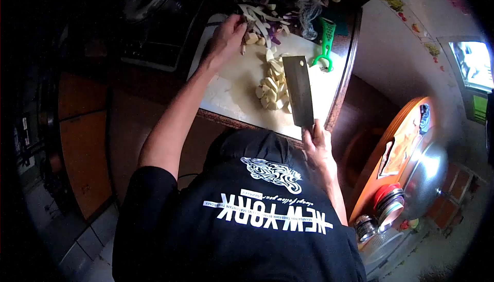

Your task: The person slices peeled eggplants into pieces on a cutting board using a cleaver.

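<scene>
My right hand (317,140) grips the handle of a cleaver (298,89), its broad blade lying over the right side of a white cutting board (226,94). Just left of the blade is a heap of pale chopped vegetable pieces (272,89). At the board's far left, my left hand (227,40) has its fingers curled in beside a few larger pale chunks (251,38) and a pile of peelings (260,18). What those fingers hold, if anything, is hidden.
A green peeler (326,42) lies at the board's right edge. Beyond it sits a crumpled clear plastic bag (310,16). A dark cooktop (154,40) is to the left. On the right, an orange round board (391,153) leans near a metal lid (426,174) and stacked bowls (389,207).
</scene>
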`<state>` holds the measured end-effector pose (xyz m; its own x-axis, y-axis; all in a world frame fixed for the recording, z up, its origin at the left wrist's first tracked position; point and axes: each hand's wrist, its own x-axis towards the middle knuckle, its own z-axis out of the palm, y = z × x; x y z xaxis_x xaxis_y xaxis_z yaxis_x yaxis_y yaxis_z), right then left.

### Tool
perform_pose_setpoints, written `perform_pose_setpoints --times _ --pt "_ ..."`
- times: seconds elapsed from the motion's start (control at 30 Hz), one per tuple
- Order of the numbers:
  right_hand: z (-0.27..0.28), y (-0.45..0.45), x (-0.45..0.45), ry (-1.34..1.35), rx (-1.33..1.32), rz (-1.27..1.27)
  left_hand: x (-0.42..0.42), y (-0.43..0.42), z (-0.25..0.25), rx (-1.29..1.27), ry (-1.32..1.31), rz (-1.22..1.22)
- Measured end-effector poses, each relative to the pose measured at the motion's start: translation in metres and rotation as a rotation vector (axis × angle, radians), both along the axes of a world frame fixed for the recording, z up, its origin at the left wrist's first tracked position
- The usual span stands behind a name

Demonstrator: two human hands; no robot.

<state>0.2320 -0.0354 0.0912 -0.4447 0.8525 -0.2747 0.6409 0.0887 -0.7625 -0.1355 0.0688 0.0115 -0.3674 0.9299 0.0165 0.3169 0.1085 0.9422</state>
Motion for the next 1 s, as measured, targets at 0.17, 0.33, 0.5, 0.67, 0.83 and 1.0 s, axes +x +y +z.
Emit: perform_pose_setpoints --times 0.17,0.33,0.5,0.67,0.83,1.0 --pt "-0.008 -0.007 0.003 0.017 0.051 -0.009 -0.001 0.036 0.007 -0.001 0.456 -0.062" --pt "-0.001 -0.003 0.004 -0.033 0.037 0.088 -0.018 0.03 -0.008 0.081 0.368 0.068" --pt "0.013 0.013 -0.009 -0.052 0.1 0.376 -0.034 -0.045 0.013 -0.032 0.252 0.082" --pt "0.002 0.027 -0.026 -0.127 0.239 0.696 -0.028 -0.105 0.013 -0.287 0.427 0.098" --pt "-0.005 0.03 -0.029 -0.101 0.327 0.689 -0.009 -0.13 0.019 -0.471 0.753 -0.046" --pt "-0.01 0.027 -0.021 -0.167 0.243 0.449 -0.022 -0.137 0.006 -0.483 0.466 0.006"
